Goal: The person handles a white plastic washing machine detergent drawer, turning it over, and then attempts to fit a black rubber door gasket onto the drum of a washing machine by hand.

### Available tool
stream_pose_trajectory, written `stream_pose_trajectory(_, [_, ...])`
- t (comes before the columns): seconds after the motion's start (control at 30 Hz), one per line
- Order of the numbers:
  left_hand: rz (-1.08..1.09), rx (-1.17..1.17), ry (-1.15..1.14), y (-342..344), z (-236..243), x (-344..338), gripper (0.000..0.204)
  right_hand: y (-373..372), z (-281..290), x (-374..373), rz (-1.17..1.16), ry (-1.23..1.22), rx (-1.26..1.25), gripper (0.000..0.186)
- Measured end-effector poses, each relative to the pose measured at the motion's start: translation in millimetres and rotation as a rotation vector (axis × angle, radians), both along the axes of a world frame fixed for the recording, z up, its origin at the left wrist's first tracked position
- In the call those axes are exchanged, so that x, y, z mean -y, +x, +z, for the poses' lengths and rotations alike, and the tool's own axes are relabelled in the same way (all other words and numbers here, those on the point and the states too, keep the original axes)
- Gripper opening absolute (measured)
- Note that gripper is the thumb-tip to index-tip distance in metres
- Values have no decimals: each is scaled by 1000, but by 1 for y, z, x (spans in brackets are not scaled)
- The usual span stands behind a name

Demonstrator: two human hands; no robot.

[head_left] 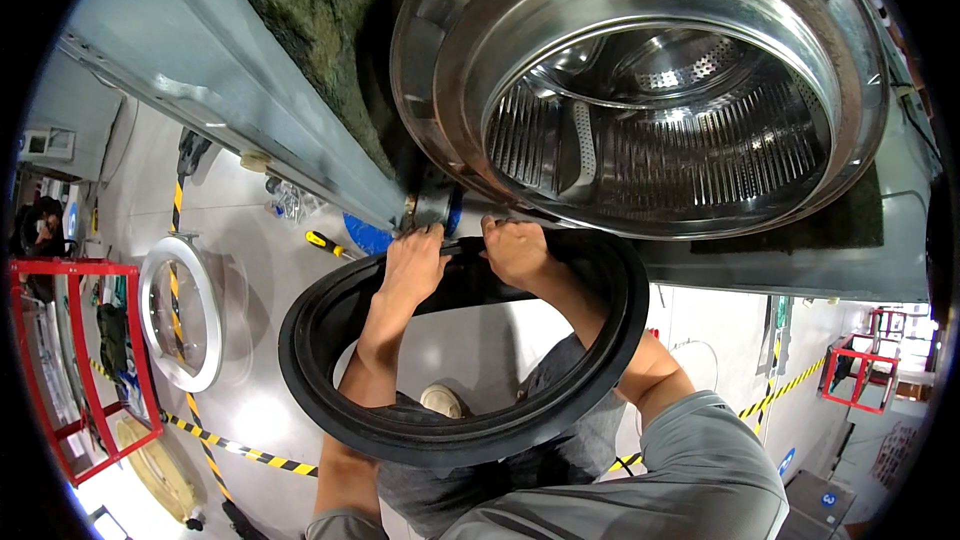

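A black rubber door gasket (pixel 470 445), pulled into a long oval, hangs in front of my body, and both my forearms pass through its opening. My left hand (pixel 414 262) has its fingers curled over the far rim. A short gap to the right, my right hand (pixel 515 248) grips the same rim with bent fingers. Just beyond my hands stands a washing machine's steel drum (pixel 680 155), its round mouth facing me. A wide metal ring (pixel 440 90) surrounds the mouth. The gasket's far rim lies close below that ring; whether they touch, I cannot tell.
The grey cabinet edge (pixel 230 110) runs along the left. On the floor lie a yellow-handled screwdriver (pixel 325 243), a blue disc (pixel 366 233) and a round door with a white rim (pixel 150 310). A red metal rack (pixel 75 370) stands at far left.
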State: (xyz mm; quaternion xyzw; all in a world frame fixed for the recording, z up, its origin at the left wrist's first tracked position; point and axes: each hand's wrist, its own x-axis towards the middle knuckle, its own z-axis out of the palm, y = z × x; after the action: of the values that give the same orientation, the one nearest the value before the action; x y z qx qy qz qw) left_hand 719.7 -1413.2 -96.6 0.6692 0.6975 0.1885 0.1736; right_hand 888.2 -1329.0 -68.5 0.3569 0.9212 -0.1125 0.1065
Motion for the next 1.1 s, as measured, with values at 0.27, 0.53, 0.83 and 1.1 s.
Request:
stream_pose_trajectory(0.27, [-9,-5,21,-2,-4,-1,30,1,-9,-2,2,56,-26,36])
stream_pose_trajectory(0.53, [-27,-36,-42,-3,-4,3,30,-2,-8,-2,15,-54,31,34])
stream_pose_trajectory(0.83, [-49,-71,-62,-6,-13,7,20,-1,-10,1,59,-94,-14,30])
stream_pose_trajectory(1.1, [-109,-77,-79,-5,-7,16,12,5,-14,6,175,-82,-40,27])
